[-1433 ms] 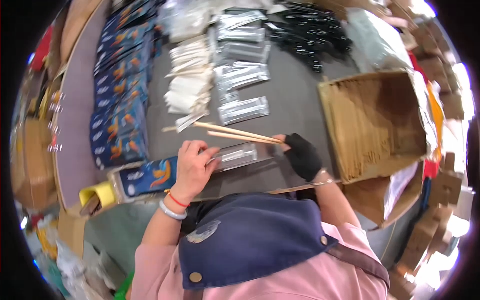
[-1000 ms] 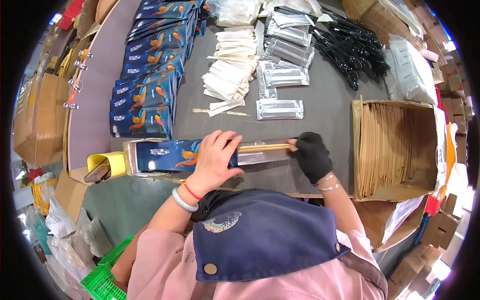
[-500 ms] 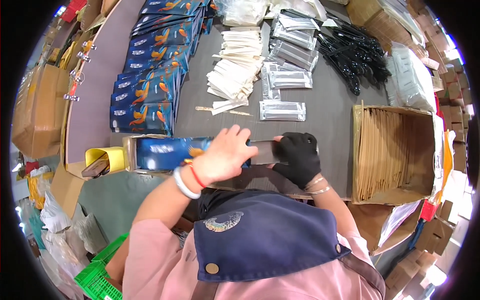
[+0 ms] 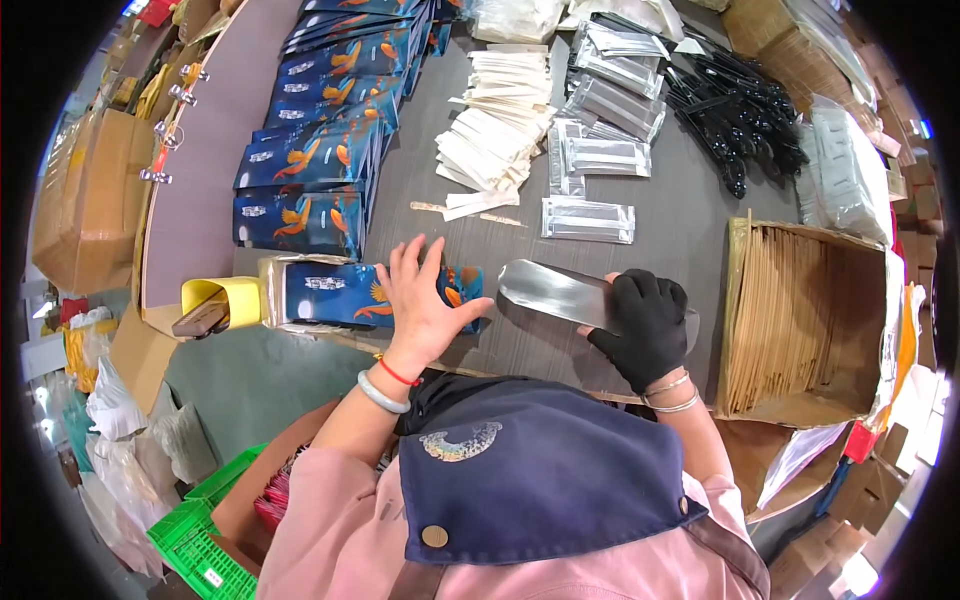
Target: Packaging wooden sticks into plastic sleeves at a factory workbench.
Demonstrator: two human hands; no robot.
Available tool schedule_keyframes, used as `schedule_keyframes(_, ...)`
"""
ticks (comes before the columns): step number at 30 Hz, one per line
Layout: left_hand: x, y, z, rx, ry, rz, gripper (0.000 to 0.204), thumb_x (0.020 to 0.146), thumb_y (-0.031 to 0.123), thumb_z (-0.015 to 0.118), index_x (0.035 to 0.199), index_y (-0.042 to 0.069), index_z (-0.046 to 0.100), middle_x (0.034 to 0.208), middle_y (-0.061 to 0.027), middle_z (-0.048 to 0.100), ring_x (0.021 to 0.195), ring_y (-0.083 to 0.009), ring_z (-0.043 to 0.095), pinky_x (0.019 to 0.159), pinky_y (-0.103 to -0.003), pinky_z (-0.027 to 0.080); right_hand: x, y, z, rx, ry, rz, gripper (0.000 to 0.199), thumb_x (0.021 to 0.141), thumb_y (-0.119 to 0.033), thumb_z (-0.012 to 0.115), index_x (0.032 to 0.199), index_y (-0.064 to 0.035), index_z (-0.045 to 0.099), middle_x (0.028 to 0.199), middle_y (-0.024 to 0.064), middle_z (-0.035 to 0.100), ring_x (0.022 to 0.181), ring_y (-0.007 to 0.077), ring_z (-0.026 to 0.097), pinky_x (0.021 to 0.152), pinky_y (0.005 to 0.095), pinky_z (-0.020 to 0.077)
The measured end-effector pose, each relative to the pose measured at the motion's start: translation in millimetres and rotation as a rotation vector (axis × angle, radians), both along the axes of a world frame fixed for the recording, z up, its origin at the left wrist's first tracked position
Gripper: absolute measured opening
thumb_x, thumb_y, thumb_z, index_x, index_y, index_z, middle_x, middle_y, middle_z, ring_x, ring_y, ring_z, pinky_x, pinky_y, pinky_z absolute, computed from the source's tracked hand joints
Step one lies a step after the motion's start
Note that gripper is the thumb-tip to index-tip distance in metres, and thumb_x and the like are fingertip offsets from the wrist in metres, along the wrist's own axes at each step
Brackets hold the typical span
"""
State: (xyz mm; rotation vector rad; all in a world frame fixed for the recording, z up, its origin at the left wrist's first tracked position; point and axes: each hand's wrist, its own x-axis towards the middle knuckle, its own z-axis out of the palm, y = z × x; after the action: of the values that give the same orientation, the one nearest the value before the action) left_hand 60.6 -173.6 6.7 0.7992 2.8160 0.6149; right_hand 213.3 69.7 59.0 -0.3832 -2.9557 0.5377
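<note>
My left hand, bare with a bracelet and red string at the wrist, lies flat with fingers spread on a blue printed pouch lying on the grey table. My right hand, in a black glove, grips the near end of a silver foil pouch that sticks out to the left, just right of the blue pouch. What is inside the silver pouch is hidden.
A row of blue pouches stands at the left. Paper-wrapped sticks, clear packets and black plastic cutlery lie further back. An open cardboard box of wooden chopsticks sits at the right. A yellow tape holder is at the left.
The pair of chopsticks held earlier is no longer visible. My right hand has drawn a silver pouch out to the right of the blue pouch; my left hand now rests flat on the blue pouch.
</note>
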Motion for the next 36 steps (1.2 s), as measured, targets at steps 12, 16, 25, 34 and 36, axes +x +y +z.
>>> schedule_keyframes(12,-22,5,9,0.055,-0.073,-0.102,0.08,0.07,0.041,0.083,0.132,0.002,0.054,0.137,-0.0191,0.05,0.133,-0.0384,0.039,0.113,-0.056,0.023,-49,-51,-30,-0.189,0.011,0.208,0.062,0.068,-0.041,0.081,0.116,-0.008,0.06,0.111,0.0118,0.061,0.105,0.0328,0.056,0.095,0.046,0.0383)
schedule_keyframes(16,-68,38,-2,0.236,0.16,-0.231,0.032,0.076,0.017,0.077,0.105,0.006,0.068,0.103,-0.0115,0.064,0.097,-0.0337,0.059,0.084,-0.044,0.047,-26,-11,-41,-0.021,0.197,0.189,0.064,0.065,-0.038,0.084,0.12,-0.0126,0.063,0.12,0.0097,0.061,0.114,0.0295,0.054,0.098,0.0458,0.0385)
schedule_keyframes(25,-84,46,-11,0.165,0.079,-0.462,0.012,0.072,0.008,0.077,0.078,0.008,0.067,0.081,-0.0076,0.06,0.083,-0.0311,0.058,0.073,-0.042,0.048,169,143,-54,-0.018,0.289,-0.877,0.033,0.084,-0.014,0.074,0.113,-0.0021,0.065,0.109,0.0113,0.065,0.098,0.0247,0.061,0.088,0.0363,0.0494)
schedule_keyframes(34,-86,56,-1,0.058,-0.054,-0.562,0.009,0.076,0.01,0.073,0.078,0.008,0.064,0.084,-0.0103,0.06,0.086,-0.0327,0.059,0.076,-0.043,0.049,230,181,-75,-0.082,0.006,-1.0,0.031,0.087,-0.019,0.069,0.11,0.002,0.064,0.1,0.015,0.067,0.088,0.0308,0.064,0.082,0.0382,0.0511)
schedule_keyframes(36,-72,73,13,0.211,-0.183,-0.552,0.009,0.077,0.009,0.071,0.08,0.008,0.064,0.085,-0.0116,0.06,0.085,-0.0336,0.059,0.076,-0.043,0.049,235,185,-85,0.007,-0.013,-0.981,0.028,0.088,-0.017,0.066,0.109,0.0017,0.063,0.099,0.0161,0.067,0.089,0.0334,0.064,0.082,0.0392,0.051)
